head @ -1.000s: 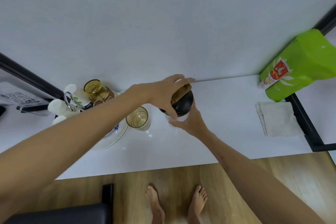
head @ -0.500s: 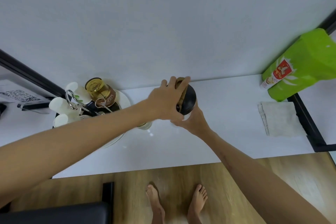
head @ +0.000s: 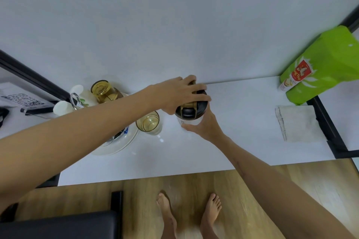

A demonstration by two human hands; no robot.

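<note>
A white bottle with a black and gold lid (head: pixel 189 111) stands on the white table (head: pixel 233 141) near the wall. My left hand (head: pixel 180 93) lies over the lid from above, its fingers curled round the lid's rim. My right hand (head: pixel 204 124) grips the bottle's white body from the right and below. An amber glass (head: pixel 148 123) with liquid in it stands just left of the bottle.
A white plate (head: pixel 120 143) at the left carries another amber glass (head: pixel 103 91), white cups and a metal clip. A folded white cloth (head: pixel 297 122) and a green bag (head: pixel 322 66) lie at the right. A black chair (head: pixel 58 225) stands below left.
My left hand has turned on the lid, and the lid's gold clasp now faces me. The bottle stays in place in my right hand.
</note>
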